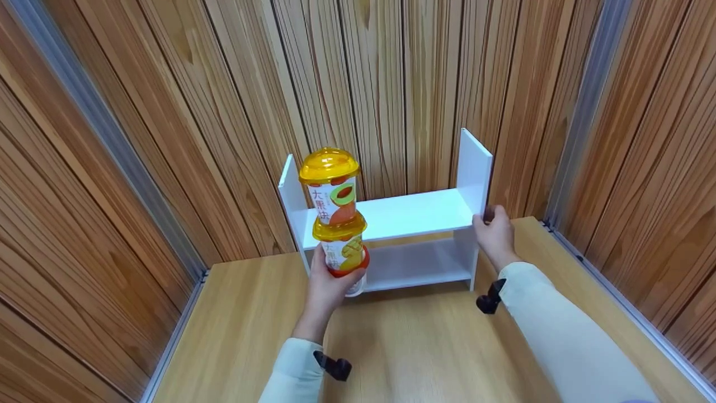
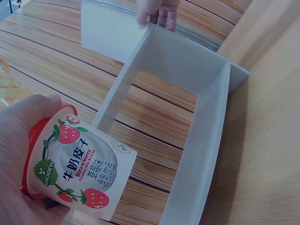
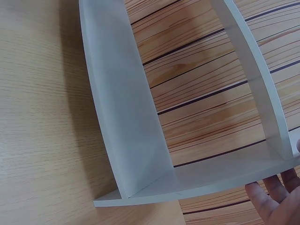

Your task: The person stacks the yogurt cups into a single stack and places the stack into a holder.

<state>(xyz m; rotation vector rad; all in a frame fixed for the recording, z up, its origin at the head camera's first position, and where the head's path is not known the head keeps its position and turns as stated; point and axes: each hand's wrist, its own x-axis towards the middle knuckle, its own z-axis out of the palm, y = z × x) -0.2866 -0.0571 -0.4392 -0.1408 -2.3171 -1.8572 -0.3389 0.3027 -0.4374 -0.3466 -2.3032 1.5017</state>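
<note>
My left hand grips the bottom of a stack of three cups in front of the shelf's left end. The lowest is a white strawberry cup with a red lid. A mango cup with a yellow lid sits on it. A peach cup with an orange dome lid is on top. A small white two-level shelf stands on the wooden table against the wall. My right hand grips the shelf's right side panel. Its fingers wrap the panel edge, and its fingertips show above that edge.
Wood-plank walls enclose the table at the back and on both sides, with metal strips in the corners. Both shelf levels hold nothing. Black wrist cameras sit on both pale sleeves.
</note>
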